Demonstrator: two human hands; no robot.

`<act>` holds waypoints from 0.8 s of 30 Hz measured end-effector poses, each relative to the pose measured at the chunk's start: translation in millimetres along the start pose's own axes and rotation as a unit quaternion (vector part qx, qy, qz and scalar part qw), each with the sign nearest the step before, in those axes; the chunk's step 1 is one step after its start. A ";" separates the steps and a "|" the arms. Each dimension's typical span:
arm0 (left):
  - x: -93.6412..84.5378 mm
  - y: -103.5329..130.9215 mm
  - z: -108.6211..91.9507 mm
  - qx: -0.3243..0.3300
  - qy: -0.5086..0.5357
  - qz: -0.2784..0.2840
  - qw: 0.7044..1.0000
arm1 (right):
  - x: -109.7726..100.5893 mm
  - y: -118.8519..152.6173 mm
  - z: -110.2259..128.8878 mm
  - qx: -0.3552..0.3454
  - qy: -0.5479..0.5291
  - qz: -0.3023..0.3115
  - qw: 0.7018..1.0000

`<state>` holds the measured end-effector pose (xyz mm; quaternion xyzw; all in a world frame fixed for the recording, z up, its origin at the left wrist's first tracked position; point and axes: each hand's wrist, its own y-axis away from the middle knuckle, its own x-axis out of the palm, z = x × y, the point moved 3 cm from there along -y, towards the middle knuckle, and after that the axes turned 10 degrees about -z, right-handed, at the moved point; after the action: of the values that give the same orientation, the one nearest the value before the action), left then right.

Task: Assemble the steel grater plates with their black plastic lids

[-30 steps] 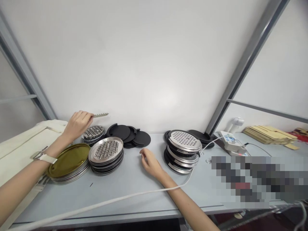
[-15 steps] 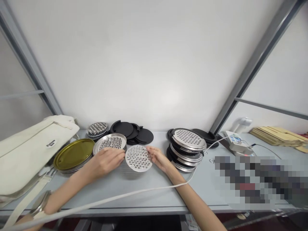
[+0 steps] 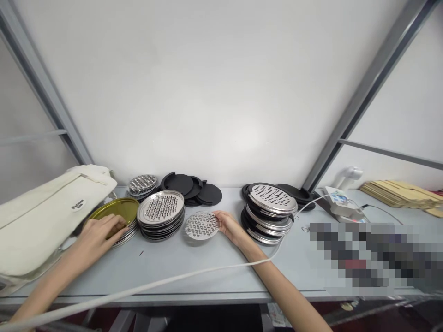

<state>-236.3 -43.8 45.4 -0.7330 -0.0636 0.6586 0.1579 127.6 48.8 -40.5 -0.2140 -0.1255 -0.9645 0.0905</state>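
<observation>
My right hand [image 3: 229,226] pinches the right edge of a round metal grater disc [image 3: 201,225], held nearly level just above the table. On the left, my left hand [image 3: 100,233] is closed at the near right rim of a gold round lid [image 3: 119,208], fingers curled over the top and thumb at the edge. That lid lies on a stack of silver-edged round pieces. Between the hands stands a stack of silver rimmed plates, the top grater plate [image 3: 161,207] showing raised teeth. Behind it sit small grater discs [image 3: 142,183] in a pile.
Black round holders [image 3: 178,184] lie by the wall. To the right stands a stack of slotted grater plates [image 3: 272,199] with black rings. A white cable [image 3: 207,269] crosses in front. A cream bag [image 3: 51,221] is at left; a white device [image 3: 342,205] and folded cardboard [image 3: 398,193] at right.
My left hand has moved left from the grater-plate stack to the gold lid. My right hand still holds the grater disc, which is now tilted flatter.
</observation>
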 end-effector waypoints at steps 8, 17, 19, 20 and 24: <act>-8.1 -2.2 -7.0 -0.010 0.010 -0.021 1.000 | -1.3 -1.1 -0.2 0.000 0.024 -0.006 1.000; -9.7 -3.3 0.8 -0.093 0.070 -0.076 0.990 | -0.9 -1.8 -1.1 0.001 0.033 0.001 0.999; -11.5 -2.8 1.5 -0.097 0.050 -0.097 0.989 | -0.5 -1.3 -0.9 0.000 0.038 0.003 0.999; -13.2 -2.7 1.4 -0.101 0.040 -0.109 0.988 | -0.2 -1.1 -0.7 -0.002 0.040 0.005 0.999; -19.9 -3.3 -1.3 -0.128 0.046 -0.091 0.987 | 0.6 0.1 0.6 -0.006 0.045 0.008 0.999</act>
<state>-237.2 -46.9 65.3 -0.7676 -0.2067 0.5937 0.1245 127.4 48.8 -39.6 -0.1721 -0.1143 -0.9731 0.1023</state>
